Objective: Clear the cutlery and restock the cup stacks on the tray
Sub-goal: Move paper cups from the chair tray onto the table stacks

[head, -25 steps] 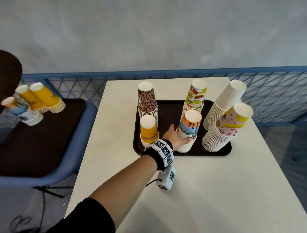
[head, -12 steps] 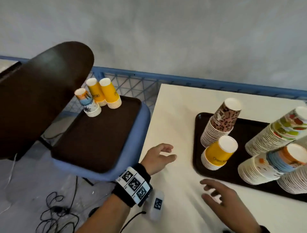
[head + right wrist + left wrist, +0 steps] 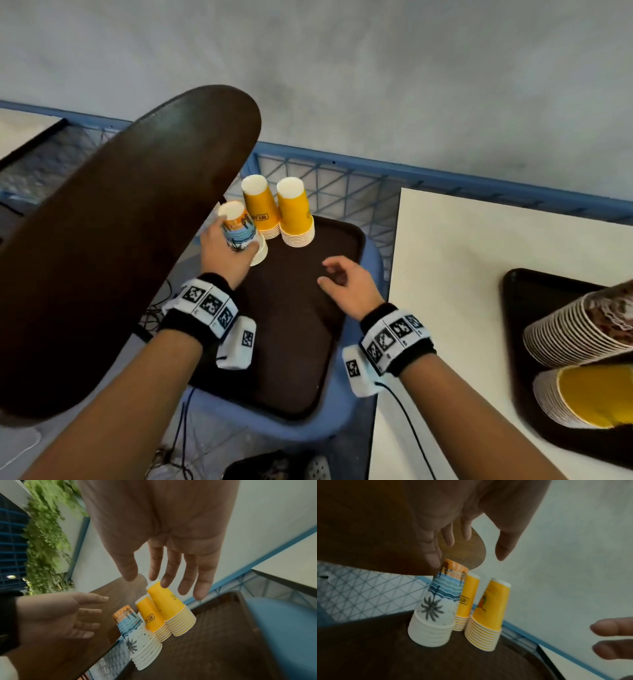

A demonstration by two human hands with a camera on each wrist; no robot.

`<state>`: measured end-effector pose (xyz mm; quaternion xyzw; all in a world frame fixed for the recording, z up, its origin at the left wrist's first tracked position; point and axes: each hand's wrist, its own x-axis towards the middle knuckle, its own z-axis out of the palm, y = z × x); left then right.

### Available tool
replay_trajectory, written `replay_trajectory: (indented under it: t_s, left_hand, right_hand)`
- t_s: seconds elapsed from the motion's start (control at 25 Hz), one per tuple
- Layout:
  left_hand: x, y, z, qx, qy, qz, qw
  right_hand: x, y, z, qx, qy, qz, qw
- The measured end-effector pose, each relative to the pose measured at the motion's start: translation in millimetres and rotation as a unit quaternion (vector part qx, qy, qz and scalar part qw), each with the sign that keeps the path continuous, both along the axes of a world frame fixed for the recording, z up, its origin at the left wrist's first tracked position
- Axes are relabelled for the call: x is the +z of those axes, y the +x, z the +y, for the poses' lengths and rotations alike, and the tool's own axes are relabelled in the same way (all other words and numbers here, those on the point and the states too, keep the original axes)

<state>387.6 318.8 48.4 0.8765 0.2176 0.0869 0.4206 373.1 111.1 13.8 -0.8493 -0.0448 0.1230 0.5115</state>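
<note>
Three upside-down cup stacks stand at the far end of a brown tray [image 3: 301,325] on a blue chair: a beach-print stack [image 3: 239,233] [image 3: 436,601] [image 3: 137,635] and two yellow stacks [image 3: 260,209] [image 3: 296,212]. My left hand [image 3: 227,246] [image 3: 467,555] is at the beach-print stack with its fingers spread around the top, and the wrist views show no grip. Over the middle of that tray hovers my right hand [image 3: 337,274] [image 3: 163,580], fingers straight and empty. A second tray [image 3: 520,308] with a leopard-print stack [image 3: 582,332] and a yellow stack [image 3: 582,397] lies on the white table.
The chair's dark wooden back [image 3: 120,240] rises close on the left, just beside my left arm. A blue mesh railing [image 3: 342,178] runs behind the chair and the white table [image 3: 462,274]. Cables lie on the floor under the chair.
The view has swung left from the table to the chair. My left hand went from the table's edge to the beach-print stack, and my right hand came over the chair's tray.
</note>
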Motion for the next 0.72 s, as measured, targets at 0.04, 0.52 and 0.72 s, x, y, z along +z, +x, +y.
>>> replay_trajectory:
  t_s: [0.04, 0.52, 0.72]
  left_hand:
    - [1.4, 14.1, 10.1, -0.001, 0.022, -0.001, 1.0]
    - [-49.9, 59.8, 20.0, -0.088, -0.086, 0.015, 0.992]
    - [-74.7, 18.8, 5.8, -0.055, -0.135, 0.0, 0.989]
  right_hand:
    - [-2.3, 12.8, 9.6, -0.013, -0.011, -0.008, 1.0]
    - [13.7, 152.5, 63.1, -0.092, -0.043, -0.03, 0.994]
    - [-16.4, 166.3, 80.9, -0.033, -0.093, 0.017, 0.995]
